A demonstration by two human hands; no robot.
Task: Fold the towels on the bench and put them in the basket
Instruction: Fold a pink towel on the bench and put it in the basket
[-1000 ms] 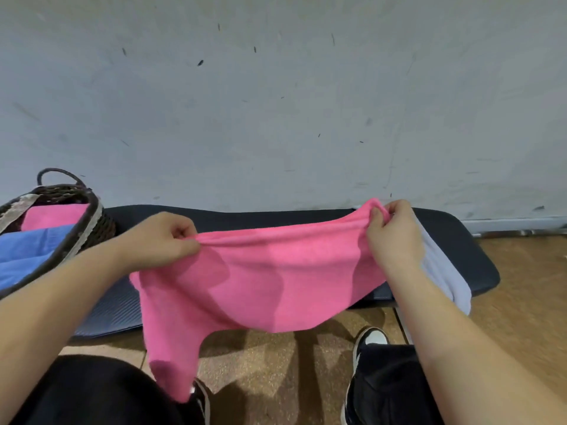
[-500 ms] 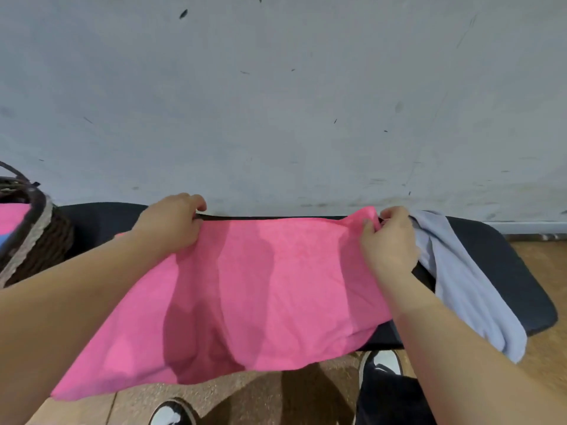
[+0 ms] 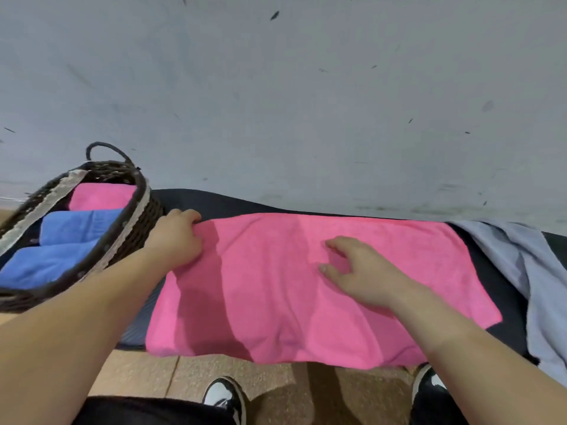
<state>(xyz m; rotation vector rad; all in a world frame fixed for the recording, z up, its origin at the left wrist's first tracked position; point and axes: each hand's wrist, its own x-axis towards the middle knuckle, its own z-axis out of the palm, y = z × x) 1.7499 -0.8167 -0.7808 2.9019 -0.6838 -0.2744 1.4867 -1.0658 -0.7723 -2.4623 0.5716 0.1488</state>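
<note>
On the desk (image 3: 306, 204), the left hand (image 3: 175, 237) gripped the far left corner of the pink towel (image 3: 276, 302), with the fingers curled over the cloth edge and closed on it. The right hand (image 3: 359, 268) lay near the middle of the same towel, palm down and fingers spread apart, holding nothing; the fingertips touched the cloth. Both forearms were bare and reached forward from the bottom of the view.

The pink towel was spread flat across the dark desk, and its near edge hung a little over the front side of the desk. At its right, a grey towel (image 3: 527, 271) lay crumpled on the desk, with one part falling down over the front edge; I could not tell if it touched the pink one. At the left, just beside the left hand, a dark woven basket (image 3: 135, 216) with a loop handle stood on the desk. Inside it were two folded blue towels (image 3: 61, 243) and, behind them, one folded pink one (image 3: 101, 196).

Behind the desk stood a grey wall (image 3: 306, 102). Below, on the brown floor (image 3: 147, 372), two black and white shoes (image 3: 225, 397) were visible.
</note>
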